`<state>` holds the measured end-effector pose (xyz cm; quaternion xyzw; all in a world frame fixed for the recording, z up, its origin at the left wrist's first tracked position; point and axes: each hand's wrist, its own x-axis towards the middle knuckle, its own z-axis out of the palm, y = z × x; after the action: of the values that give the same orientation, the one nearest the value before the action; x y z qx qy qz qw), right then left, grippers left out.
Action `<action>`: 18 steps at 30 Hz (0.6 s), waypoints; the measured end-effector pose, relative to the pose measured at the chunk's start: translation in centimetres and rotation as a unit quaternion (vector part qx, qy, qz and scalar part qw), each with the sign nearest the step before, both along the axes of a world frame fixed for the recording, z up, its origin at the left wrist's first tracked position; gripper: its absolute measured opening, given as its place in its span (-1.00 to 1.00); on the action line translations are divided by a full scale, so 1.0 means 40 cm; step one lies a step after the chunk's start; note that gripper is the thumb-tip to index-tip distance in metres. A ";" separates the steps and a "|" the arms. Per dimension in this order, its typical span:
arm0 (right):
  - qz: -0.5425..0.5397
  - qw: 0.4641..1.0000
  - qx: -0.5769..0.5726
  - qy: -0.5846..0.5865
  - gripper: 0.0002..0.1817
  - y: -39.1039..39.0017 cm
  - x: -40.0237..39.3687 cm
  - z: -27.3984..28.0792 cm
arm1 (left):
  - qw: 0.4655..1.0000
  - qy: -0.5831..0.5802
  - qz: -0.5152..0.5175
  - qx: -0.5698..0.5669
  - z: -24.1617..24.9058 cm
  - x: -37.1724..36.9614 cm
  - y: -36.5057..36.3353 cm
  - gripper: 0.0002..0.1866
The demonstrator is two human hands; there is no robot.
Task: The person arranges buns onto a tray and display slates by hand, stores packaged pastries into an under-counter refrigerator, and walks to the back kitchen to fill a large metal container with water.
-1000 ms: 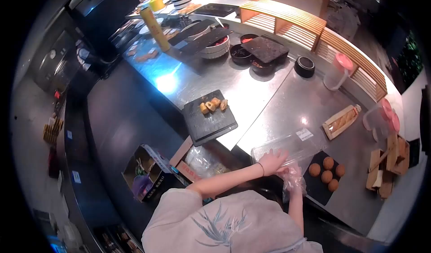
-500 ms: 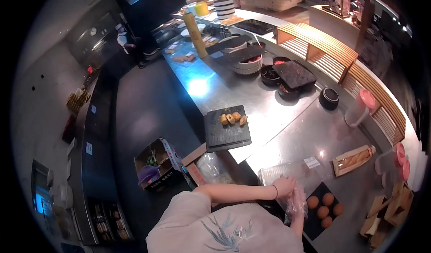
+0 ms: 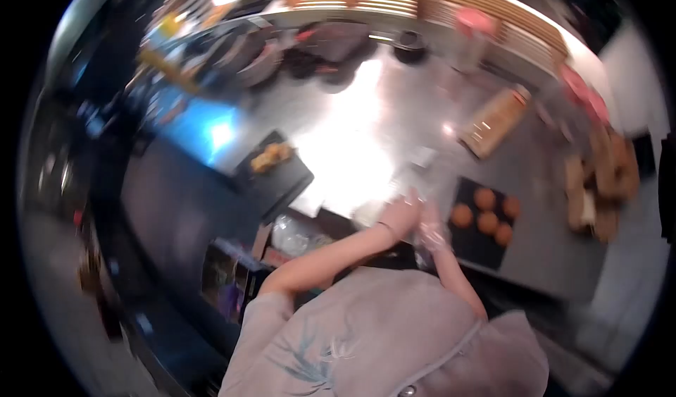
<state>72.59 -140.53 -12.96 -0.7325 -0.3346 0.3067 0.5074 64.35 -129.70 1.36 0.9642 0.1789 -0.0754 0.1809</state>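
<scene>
My left hand (image 3: pixel 399 216), bare with a dark band at the wrist, presses against my right hand and appears to pinch its clear plastic glove. My right hand (image 3: pixel 432 233) wears that thin plastic glove (image 3: pixel 438 240), wrinkled around the fingers and wrist; its fingers look stretched forward, though blurred. Just beyond both hands lies a clear plastic package (image 3: pixel 405 182) with a white label (image 3: pixel 422 157), partly hidden by them. To the right, several round brown buns (image 3: pixel 486 222) sit on a black slate board (image 3: pixel 482 255).
A bagged baguette (image 3: pixel 496 122) lies behind the buns. Wooden boxes (image 3: pixel 598 193) and pink-lidded jugs (image 3: pixel 473 41) stand at the right and back. At left, a dark board (image 3: pixel 282 185) carries golden pieces (image 3: pixel 271 157), above an open carton holding clear plastic (image 3: pixel 296 235).
My view has swung right and down, blurring the scene. Both hands stay together at the glove near the clear package, and the buns remain on their board.
</scene>
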 end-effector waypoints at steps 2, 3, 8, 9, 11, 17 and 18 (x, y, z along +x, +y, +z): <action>-0.095 0.946 0.050 0.306 -0.39 0.034 -0.040 0.192 | 0.999 0.034 -0.028 0.015 0.032 -0.010 0.011 -0.44; -0.135 0.903 0.075 0.401 -0.32 0.047 -0.054 0.248 | 0.998 0.051 -0.030 0.009 0.054 -0.007 0.014 -0.43; -0.226 0.779 0.252 0.527 -0.29 0.072 -0.099 0.135 | 0.978 0.073 -0.093 0.170 -0.015 -0.018 -0.041 -0.30; -0.226 0.793 0.228 0.518 -0.32 0.067 -0.089 0.149 | 0.977 0.071 -0.115 0.165 -0.010 -0.011 -0.041 -0.30; -0.248 0.868 0.132 0.410 -0.40 0.074 -0.077 0.116 | 0.986 0.078 -0.083 0.123 0.003 -0.006 -0.043 -0.29; -0.257 0.940 -0.035 0.223 -0.45 0.077 -0.054 0.088 | 0.987 0.115 -0.066 0.096 0.025 0.042 -0.014 -0.28; -0.267 0.928 -0.021 0.259 -0.47 0.083 -0.054 0.110 | 0.987 0.122 -0.073 0.077 0.031 0.043 0.000 -0.28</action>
<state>70.44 -137.22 -8.57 -0.7003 0.0234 0.3463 0.6237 66.06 -129.69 2.60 0.9692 0.1336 -0.1919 0.0772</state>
